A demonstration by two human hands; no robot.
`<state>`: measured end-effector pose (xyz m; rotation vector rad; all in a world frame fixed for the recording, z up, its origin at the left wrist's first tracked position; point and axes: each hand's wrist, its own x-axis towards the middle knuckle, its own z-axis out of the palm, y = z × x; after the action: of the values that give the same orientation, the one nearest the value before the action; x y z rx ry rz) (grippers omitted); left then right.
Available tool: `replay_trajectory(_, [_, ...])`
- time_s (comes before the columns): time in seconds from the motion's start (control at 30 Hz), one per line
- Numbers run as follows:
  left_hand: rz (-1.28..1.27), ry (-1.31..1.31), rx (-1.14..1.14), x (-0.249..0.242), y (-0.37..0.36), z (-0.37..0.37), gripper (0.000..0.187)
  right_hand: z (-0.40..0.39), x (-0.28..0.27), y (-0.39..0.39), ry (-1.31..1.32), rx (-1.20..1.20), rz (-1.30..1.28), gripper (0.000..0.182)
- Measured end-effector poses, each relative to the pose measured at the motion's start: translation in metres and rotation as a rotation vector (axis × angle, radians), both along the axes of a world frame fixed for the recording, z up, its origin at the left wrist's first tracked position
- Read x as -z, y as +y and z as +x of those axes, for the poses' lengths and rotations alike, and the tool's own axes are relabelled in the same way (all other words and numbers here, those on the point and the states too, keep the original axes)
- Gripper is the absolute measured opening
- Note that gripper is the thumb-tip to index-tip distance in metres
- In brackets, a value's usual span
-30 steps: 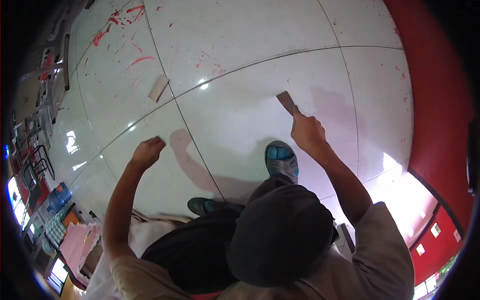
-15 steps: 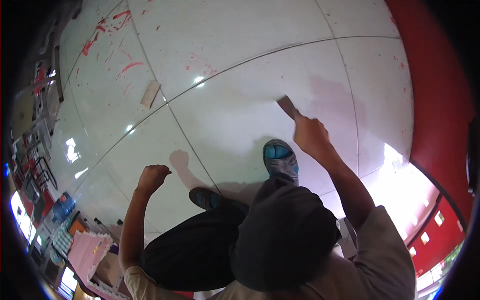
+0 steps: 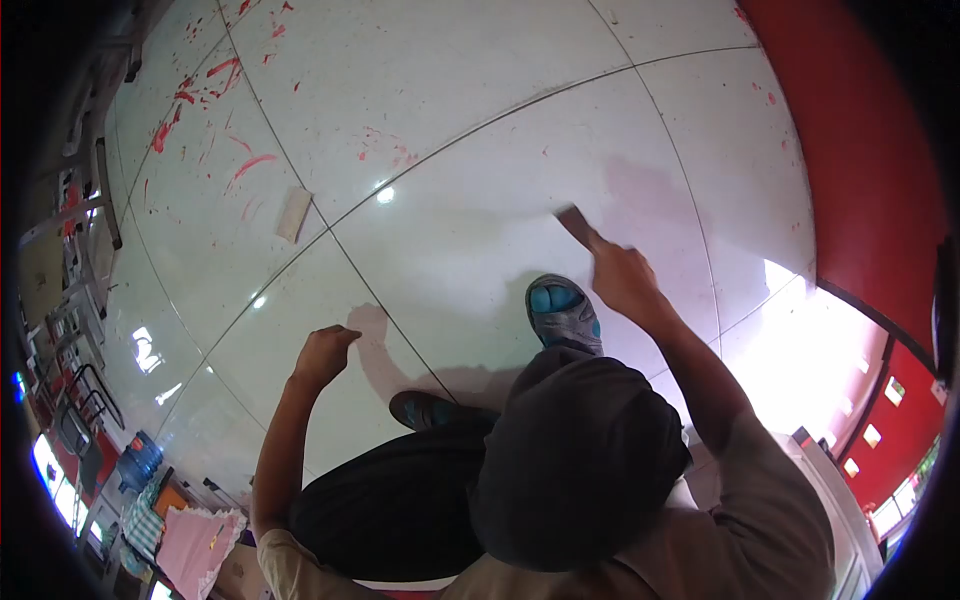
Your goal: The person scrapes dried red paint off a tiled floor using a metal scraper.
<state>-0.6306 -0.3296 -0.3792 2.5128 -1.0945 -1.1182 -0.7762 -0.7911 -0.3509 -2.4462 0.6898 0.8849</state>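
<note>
My right hand [image 3: 624, 272] is closed round a flat scraper [image 3: 576, 225], whose blade points up and to the left, just above the tiled floor [image 3: 480, 190]. Below it is a sandalled foot [image 3: 560, 308]. My left hand [image 3: 328, 354] hangs over the floor at the lower left with its fingers curled; whether it holds anything small is not visible. A small tan block [image 3: 293, 215] lies on the tiles to the upper left. Red smears [image 3: 225, 85] mark the floor at the top left.
Red wall [image 3: 850, 130] along the right side. Metal-framed furniture [image 3: 108, 195], a blue water bottle [image 3: 140, 460] and a pink cloth with a frilled edge [image 3: 196, 545] stand at the left. Bright light falls on the floor at the right.
My left hand has moved right and is still curled. My right hand remains shut on the scraper, slightly shifted. The view of the floor has shifted a little left.
</note>
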Motion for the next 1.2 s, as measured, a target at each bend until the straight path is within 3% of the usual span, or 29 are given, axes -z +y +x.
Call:
replay_trajectory(0.1, [-0.212,-0.07,-0.184,0.0,0.008,-0.007,0.023,-0.036,0.005,-0.023,-0.069,0.135,-0.034,0.039])
replay_trajectory(0.23, [-0.082,0.045,-0.089,0.004,0.014,-0.01,0.013,0.014,-0.001,-0.027,-0.112,0.239,-0.049,0.036])
replay_trajectory(0.33, [0.122,0.115,-0.042,-0.008,0.009,-0.014,0.009,-0.025,0.001,-0.025,-0.105,0.208,-0.022,0.036])
replay_trajectory(0.43, [-0.018,0.045,-0.17,0.001,0.013,-0.021,0.015,-0.016,-0.006,-0.037,-0.04,0.281,0.008,0.032])
replay_trajectory(0.5, [-0.096,0.006,-0.086,0.009,0.017,-0.024,0.019,0.012,-0.002,-0.049,-0.073,0.302,-0.015,0.026])
replay_trajectory(0.63, [-0.176,-0.069,-0.06,0.004,0.016,-0.02,0.024,-0.03,0.02,-0.031,-0.11,0.242,-0.069,0.034])
replay_trajectory(0.73, [-0.2,-0.023,-0.241,-0.007,0.006,-0.018,0.019,-0.042,0.007,-0.017,-0.017,0.271,-0.03,0.037])
replay_trajectory(0.83, [-0.122,0.076,-0.239,-0.002,0.007,-0.018,0.01,0.014,-0.008,-0.039,0.058,0.334,0.038,0.032])
replay_trajectory(0.87, [-0.126,0.076,-0.197,-0.001,0.005,-0.018,0.008,0.016,0.008,-0.042,-0.1,0.291,-0.077,0.029])
replay_trajectory(1.0, [-0.102,0.074,-0.114,-0.004,0.002,-0.016,0.007,-0.027,0.016,-0.016,0.125,0.145,-0.011,0.031])
replay_trajectory(1.03, [-0.09,0.078,-0.109,-0.005,0.003,-0.018,0.008,-0.039,0.006,0.004,0.017,0.108,-0.048,0.031])
replay_trajectory(1.2, [0.0,0.139,-0.046,0.017,0.02,-0.024,0.026,0.045,0.019,0.001,-0.13,0.061,-0.096,0.026])
